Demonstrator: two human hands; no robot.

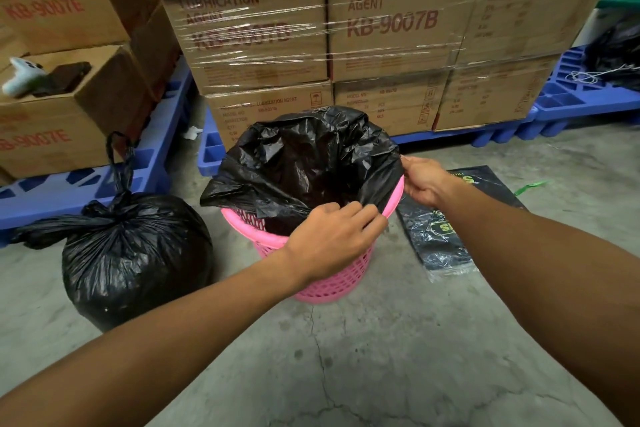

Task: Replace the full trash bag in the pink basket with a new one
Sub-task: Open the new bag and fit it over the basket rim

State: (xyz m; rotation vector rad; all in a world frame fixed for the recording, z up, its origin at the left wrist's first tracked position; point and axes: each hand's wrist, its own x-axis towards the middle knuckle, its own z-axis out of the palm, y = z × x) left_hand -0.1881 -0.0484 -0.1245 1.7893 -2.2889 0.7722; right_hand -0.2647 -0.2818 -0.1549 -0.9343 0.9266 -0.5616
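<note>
We've got the left hand and right hand both pinching the new bag over the pink basket rim, but tug too hard and this thin plastic probably rips.

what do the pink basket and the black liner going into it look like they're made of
Pink basket: likely moulded plastic, going by the even colour, smooth rim and lattice of slots. New liner: thin glossy plastic film, crinkled with sharp highlights. The tied full bag looks like the same film.
</note>
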